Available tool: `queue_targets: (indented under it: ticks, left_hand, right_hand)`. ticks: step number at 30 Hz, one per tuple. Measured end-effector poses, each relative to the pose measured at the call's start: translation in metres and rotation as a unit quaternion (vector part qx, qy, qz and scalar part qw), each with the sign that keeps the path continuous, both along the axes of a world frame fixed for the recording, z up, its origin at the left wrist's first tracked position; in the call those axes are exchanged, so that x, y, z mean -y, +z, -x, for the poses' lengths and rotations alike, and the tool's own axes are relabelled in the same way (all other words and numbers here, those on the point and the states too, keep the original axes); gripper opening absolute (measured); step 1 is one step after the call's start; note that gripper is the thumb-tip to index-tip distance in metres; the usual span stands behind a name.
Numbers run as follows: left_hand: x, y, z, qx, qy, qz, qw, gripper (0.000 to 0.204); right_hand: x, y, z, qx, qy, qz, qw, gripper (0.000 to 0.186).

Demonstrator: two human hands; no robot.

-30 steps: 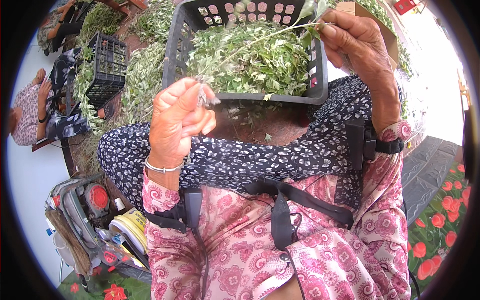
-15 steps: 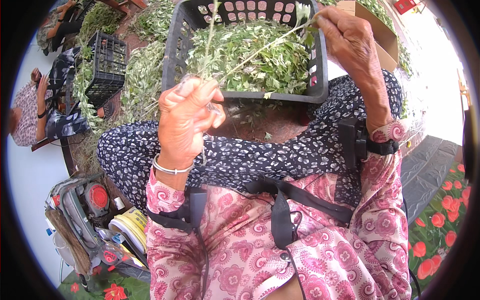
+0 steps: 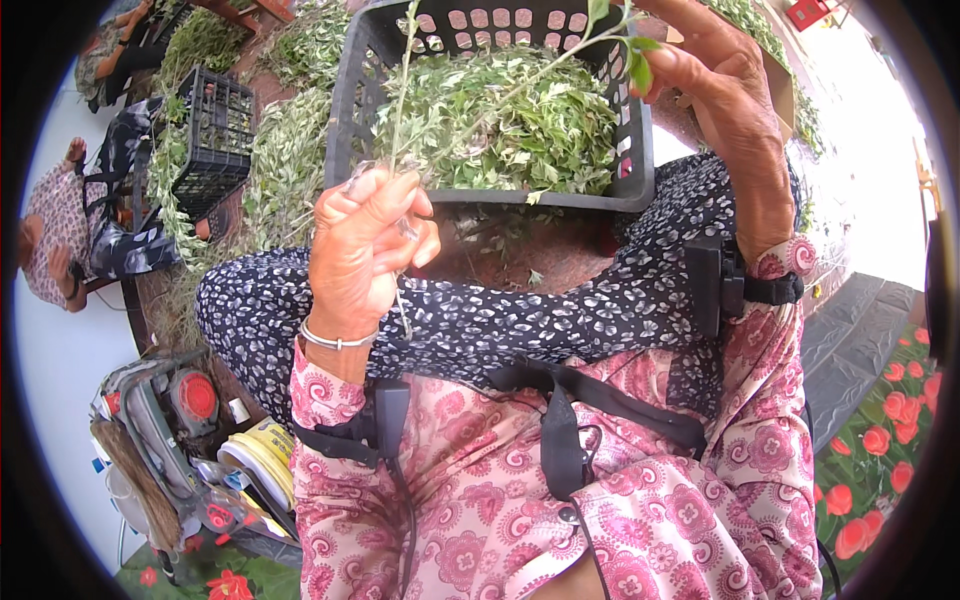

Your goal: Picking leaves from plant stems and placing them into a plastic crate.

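My left hand is closed around pale leafy stalks below the near rim of a black slotted plastic basket. One stalk stands upright from that fist; another slants up to my right hand, which grips near its green-leaved tip at the basket's upper right corner, though its fingertips are partly hidden by leaves. Loose cut leaves fill much of the basket.
More cut plants lie left of the basket, beside a black crate. Another person sits at far left. A cardboard box is behind my right hand; equipment and yellow round items sit at lower left.
My left fist has shifted slightly and now has an upright stalk beside the slanting one. My right hand has turned and shifted a little. The other person's hand has dropped.
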State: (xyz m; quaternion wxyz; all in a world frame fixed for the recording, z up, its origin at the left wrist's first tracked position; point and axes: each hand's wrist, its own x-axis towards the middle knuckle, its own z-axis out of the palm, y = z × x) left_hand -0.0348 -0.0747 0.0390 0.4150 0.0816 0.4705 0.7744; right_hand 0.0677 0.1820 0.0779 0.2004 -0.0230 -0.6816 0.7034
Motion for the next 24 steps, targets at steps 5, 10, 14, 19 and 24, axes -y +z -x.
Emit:
queue_targets:
  ticks: [5,10,14,19,24]
  left_hand:
    - [-0.002,0.004,-0.003,0.011,0.000,0.004,1.000,0.020]
    - [-0.002,0.003,-0.004,0.032,-0.013,-0.006,0.999,0.021]
    - [-0.001,0.001,-0.003,0.035,-0.019,-0.003,0.999,0.019]
    - [-0.004,0.000,-0.004,0.032,-0.021,-0.006,0.999,0.015]
    - [-0.001,-0.002,-0.002,0.037,-0.030,-0.011,0.999,0.016]
  right_hand:
    - [0.001,0.000,0.004,-0.025,0.021,0.045,0.998,0.040]
    - [-0.001,0.001,0.003,0.014,0.042,-0.022,0.999,0.039]
    - [-0.001,0.001,0.003,0.003,0.055,-0.009,0.998,0.041]
    - [0.000,0.007,0.000,-0.043,0.025,-0.078,0.996,0.046]
    - [0.001,0.008,0.001,-0.047,0.009,-0.101,0.994,0.049]
